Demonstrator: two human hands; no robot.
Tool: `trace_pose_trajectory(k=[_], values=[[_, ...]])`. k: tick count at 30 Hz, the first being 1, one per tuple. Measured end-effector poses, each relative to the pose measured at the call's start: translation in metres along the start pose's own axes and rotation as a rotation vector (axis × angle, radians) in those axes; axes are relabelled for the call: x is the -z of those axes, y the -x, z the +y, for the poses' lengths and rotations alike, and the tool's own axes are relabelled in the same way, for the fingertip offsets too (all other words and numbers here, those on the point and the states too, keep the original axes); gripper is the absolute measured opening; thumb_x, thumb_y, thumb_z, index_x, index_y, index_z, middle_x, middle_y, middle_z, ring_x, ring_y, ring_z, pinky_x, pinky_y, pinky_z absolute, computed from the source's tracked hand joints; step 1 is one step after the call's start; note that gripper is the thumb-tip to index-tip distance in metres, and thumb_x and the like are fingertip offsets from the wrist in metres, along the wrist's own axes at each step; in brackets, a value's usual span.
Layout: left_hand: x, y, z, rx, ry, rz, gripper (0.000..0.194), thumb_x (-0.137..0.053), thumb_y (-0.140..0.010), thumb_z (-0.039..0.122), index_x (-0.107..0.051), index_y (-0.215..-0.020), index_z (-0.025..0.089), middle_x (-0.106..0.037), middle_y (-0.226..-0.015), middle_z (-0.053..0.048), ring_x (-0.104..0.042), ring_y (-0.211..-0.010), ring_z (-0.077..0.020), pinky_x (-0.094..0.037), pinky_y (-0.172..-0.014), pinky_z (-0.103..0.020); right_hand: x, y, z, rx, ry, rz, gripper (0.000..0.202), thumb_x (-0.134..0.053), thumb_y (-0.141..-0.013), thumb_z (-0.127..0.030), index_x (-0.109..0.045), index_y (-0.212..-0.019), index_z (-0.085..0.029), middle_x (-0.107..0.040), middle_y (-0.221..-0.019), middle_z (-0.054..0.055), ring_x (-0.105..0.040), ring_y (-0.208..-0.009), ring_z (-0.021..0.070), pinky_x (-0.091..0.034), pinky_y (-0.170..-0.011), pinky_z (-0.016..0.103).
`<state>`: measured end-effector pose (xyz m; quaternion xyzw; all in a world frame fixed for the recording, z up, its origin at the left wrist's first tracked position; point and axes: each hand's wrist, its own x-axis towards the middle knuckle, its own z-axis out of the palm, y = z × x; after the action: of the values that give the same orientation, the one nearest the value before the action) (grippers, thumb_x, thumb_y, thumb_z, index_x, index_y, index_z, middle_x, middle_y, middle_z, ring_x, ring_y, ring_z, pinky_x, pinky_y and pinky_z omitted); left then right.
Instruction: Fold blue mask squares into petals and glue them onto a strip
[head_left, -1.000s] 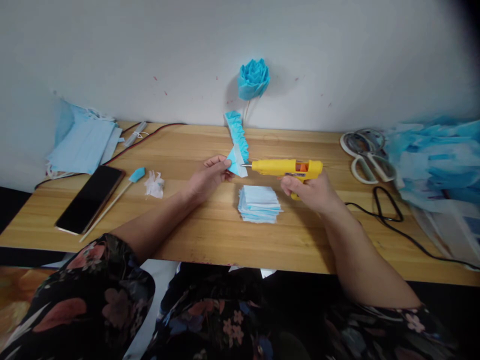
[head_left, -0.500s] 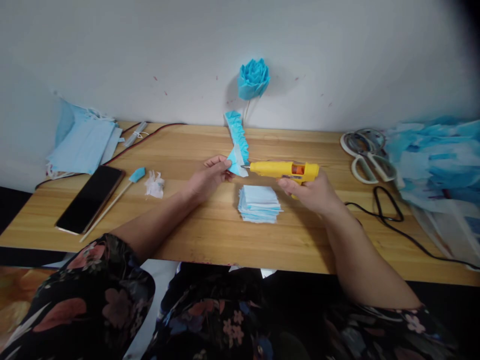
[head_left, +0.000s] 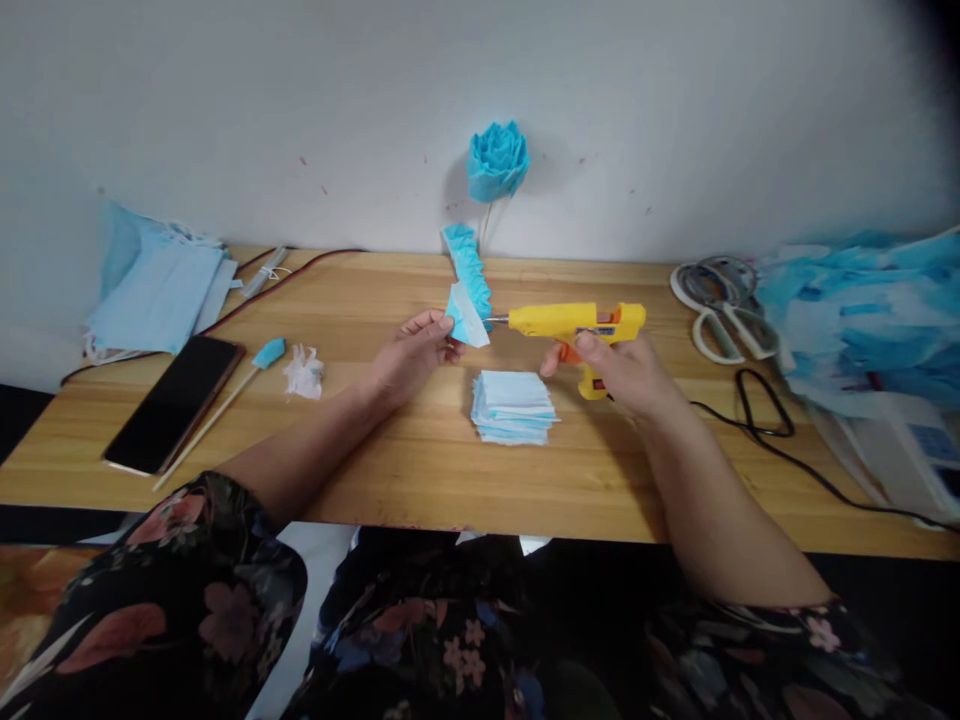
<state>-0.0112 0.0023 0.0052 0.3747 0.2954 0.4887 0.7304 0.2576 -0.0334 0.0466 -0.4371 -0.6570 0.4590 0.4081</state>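
My left hand (head_left: 412, 358) pinches a small folded blue and white piece (head_left: 466, 316) between thumb and fingers. My right hand (head_left: 619, 370) is wrapped round a yellow glue gun (head_left: 555, 320), whose metal nozzle points left at the piece's right edge. Just behind the piece lies a row of pleated blue pieces (head_left: 466, 258). A stack of cut light-blue squares (head_left: 513, 406) sits on the table below the gun. At the wall stands a blue flower (head_left: 498, 162) on a thin stem.
On the wooden table (head_left: 420, 460), at left, are blue masks (head_left: 157, 290), a phone (head_left: 174, 404), a blue-tipped stick (head_left: 210, 420) and a crumpled white scrap (head_left: 304, 372). Scissors (head_left: 724, 305), a black cable (head_left: 810, 470) and a heap of blue material (head_left: 862, 310) lie at right.
The glue gun has turned more level and its nozzle has drawn slightly back from the folded piece. My right hand's grip shows lower on the handle. The view has shifted slightly.
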Motion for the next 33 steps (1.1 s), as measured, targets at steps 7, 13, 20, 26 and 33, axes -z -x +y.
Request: trace_pose_trajectory(k=[7,13,20,26,33], values=[[0.000,0.000,0.001,-0.001,0.008,0.002,0.033,-0.091,-0.076,0.039,-0.066,-0.075,0.017,-0.070,-0.072,0.000,-0.065,-0.067,-0.0129,-0.047,-0.065,-0.026,-0.001,0.000,0.000,-0.052,-0.063,-0.048,0.055,-0.066,-0.085,-0.078,-0.074,-0.098,-0.026,-0.079,-0.083,0.007,-0.078,-0.086,0.0264,-0.062,-0.089,0.045],[0.000,0.000,0.001,-0.001,0.004,-0.015,0.035,-0.091,-0.077,0.041,-0.066,-0.075,0.017,-0.070,-0.072,0.000,-0.065,-0.066,-0.0121,-0.047,-0.064,-0.025,-0.001,-0.001,0.000,-0.046,-0.053,-0.048,0.051,-0.067,-0.085,-0.077,-0.074,-0.090,-0.026,-0.080,-0.084,0.006,-0.078,-0.084,0.0246,-0.063,-0.086,0.044],[-0.003,0.000,0.004,0.011,0.057,0.057,0.035,-0.088,-0.082,0.037,-0.059,-0.074,0.019,-0.066,-0.072,0.002,-0.063,-0.068,-0.0113,-0.045,-0.064,-0.024,0.002,-0.001,0.000,-0.043,-0.025,-0.070,0.051,-0.067,-0.086,-0.076,-0.072,-0.083,-0.025,-0.080,-0.087,0.006,-0.077,-0.086,0.0227,-0.064,-0.086,0.041],[-0.004,0.000,0.005,0.012,0.067,0.070,0.037,-0.085,-0.085,0.039,-0.055,-0.075,0.019,-0.065,-0.071,0.003,-0.063,-0.068,-0.0106,-0.045,-0.065,-0.023,0.005,0.001,0.004,-0.048,-0.062,-0.070,0.049,-0.068,-0.085,-0.076,-0.073,-0.092,-0.027,-0.081,-0.086,0.005,-0.077,-0.088,0.0247,-0.061,-0.089,0.044],[-0.003,-0.002,0.004,0.025,0.090,0.105,0.034,-0.088,-0.082,0.038,-0.060,-0.078,0.019,-0.067,-0.071,0.003,-0.063,-0.065,-0.0103,-0.047,-0.065,-0.024,0.015,0.004,0.008,-0.082,-0.145,-0.155,0.068,-0.057,-0.078,-0.092,-0.073,-0.083,-0.026,-0.073,-0.072,0.006,-0.076,-0.084,0.0295,-0.061,-0.077,0.044]])
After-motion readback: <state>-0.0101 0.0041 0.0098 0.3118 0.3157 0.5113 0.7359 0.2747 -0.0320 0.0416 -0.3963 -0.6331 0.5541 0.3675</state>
